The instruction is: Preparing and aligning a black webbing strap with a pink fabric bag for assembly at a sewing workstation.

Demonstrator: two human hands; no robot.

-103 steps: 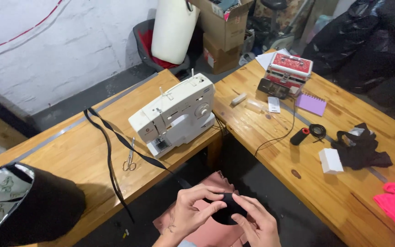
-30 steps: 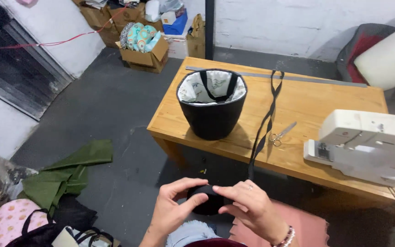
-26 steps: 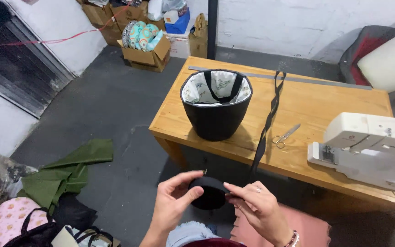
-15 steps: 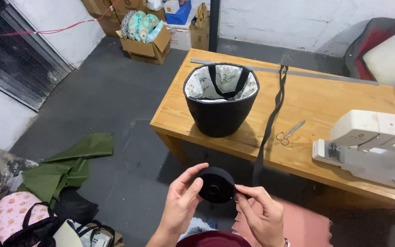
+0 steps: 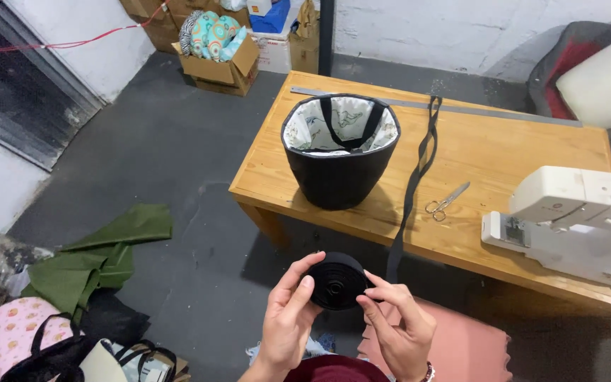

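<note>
Black webbing: one roll, pinched between your left hand and right hand, fingers curled around its rim, held below the table edge. One strap overhangs that edge; one scissors, one bag stand well inside.

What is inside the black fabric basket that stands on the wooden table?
Inside the black fabric basket a pale patterned lining and a black strap crossing its opening are visible. The bottom is hidden by its wall.
</note>
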